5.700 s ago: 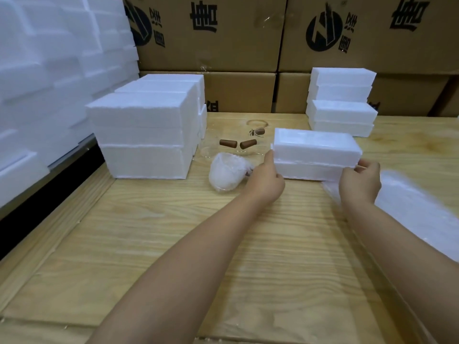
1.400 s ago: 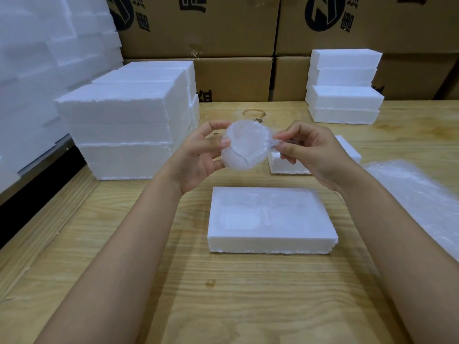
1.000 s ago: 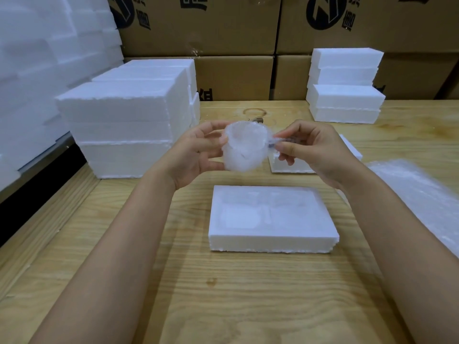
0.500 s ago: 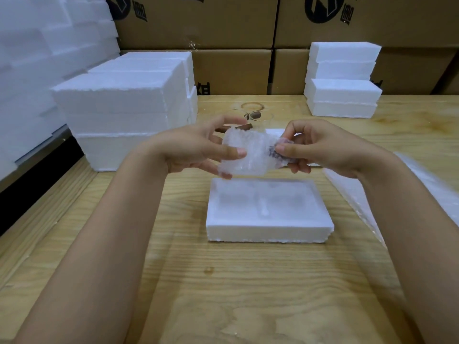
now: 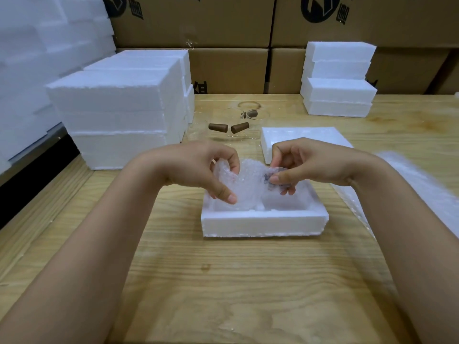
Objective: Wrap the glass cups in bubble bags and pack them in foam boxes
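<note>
Left grip point(image 5: 206, 172) and right grip point(image 5: 310, 165), both pinching the bubble-wrapped cup point(image 5: 248, 184), have lowered it from mid-air into the foam box point(image 5: 263, 223) just beneath them (left hollow) on the counter point(image 5: 223, 281); this cup looks nearly packed.

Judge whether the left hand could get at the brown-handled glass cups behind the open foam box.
Probably yes: only bare table separates the left hand from the glass cups. But it grips the bubble-wrapped cup at the foam box and must let go first.
</note>
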Demonstrator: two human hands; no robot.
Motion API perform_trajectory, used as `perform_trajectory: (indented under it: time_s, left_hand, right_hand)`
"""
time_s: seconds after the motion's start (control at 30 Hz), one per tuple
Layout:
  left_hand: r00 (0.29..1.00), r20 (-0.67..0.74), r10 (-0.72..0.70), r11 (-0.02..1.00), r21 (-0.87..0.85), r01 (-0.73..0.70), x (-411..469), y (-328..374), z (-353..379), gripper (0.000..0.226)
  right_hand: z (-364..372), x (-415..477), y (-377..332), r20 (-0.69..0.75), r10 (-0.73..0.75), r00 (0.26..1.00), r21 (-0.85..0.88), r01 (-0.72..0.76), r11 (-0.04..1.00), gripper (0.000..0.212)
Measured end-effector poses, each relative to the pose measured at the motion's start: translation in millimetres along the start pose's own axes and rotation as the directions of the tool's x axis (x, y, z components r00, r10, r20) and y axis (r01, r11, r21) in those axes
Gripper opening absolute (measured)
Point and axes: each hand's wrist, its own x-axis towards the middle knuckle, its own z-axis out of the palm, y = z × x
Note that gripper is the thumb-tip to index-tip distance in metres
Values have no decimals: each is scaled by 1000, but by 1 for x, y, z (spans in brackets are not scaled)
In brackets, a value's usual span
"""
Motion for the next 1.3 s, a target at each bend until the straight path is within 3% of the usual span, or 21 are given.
perform_trajectory:
  time_s: [0.23, 0.33, 0.43, 0.53, 0.6, 0.7, 0.9, 0.97, 1.03, 1.07, 1.13, 1.17, 1.2, 1.3]
  left_hand:
    - [994, -108, 31, 992, 123, -18, 4, -8, 6, 37]
    - [995, -87, 53, 991, 125, -42, 8, -19, 7, 37]
    - [997, -19, 75, 997, -22, -76, 8, -27, 8, 42]
    - [976, -143, 162, 956, -224, -192, 11, -35, 21, 35]
    - [957, -213, 198, 911, -321, -260, 13, -41, 30, 47]
    - [955, -188, 231, 915, -293, -279, 14, -45, 33, 67]
    - [955, -196, 222, 924, -271, -270, 16, -47, 35, 64]
    - [950, -213, 228, 904, -317, -287, 16, -47, 35, 66]
    - [946, -229, 231, 873, -381, -305, 16, -48, 35, 69]
    - [945, -233, 230, 863, -399, -308, 16, -49, 35, 69]
    - [944, -236, 231, 857, -410, -312, 17, -50, 36, 71]
    - [943, -238, 234, 851, -419, -317, 17, -51, 36, 72]
    - [941, -242, 238, 839, -436, -325, 17, -52, 35, 74]
    - [935, -293, 201, 788, -518, -332, 17, -50, 33, 84]
  right_hand:
    - [6, 6, 1, -31, -3, 999, -71, 1, 997, 17]
    - [8, 9, 5, -63, -15, 998, -88, 9, 996, 17]
    - [11, 12, 9, -87, -31, 996, -111, 21, 994, 20]
    - [11, 14, 12, -85, -39, 996, -135, 27, 990, 21]
    - [11, 15, 14, -94, -50, 994, -151, 35, 988, 21]
    - [11, 15, 16, -112, -59, 992, -145, 43, 989, 20]
    - [9, 13, 13, -98, -26, 995, -189, 7, 982, 12]
    - [3, 7, 6, -72, 19, 997, -234, -35, 972, 21]
    - [-9, 2, 2, -183, -1, 983, -216, -39, 975, 25]
    - [-16, 2, 4, -328, -36, 944, -217, -38, 976, 20]
    - [-27, 4, 15, -640, -124, 758, -319, -115, 941, 10]
    - [-30, 7, 22, -711, -147, 687, -375, -194, 906, 13]
    - [-32, 11, 32, -726, -137, 674, -415, -271, 869, 20]
    - [-29, 22, 56, -624, -46, 780, -575, -418, 703, 39]
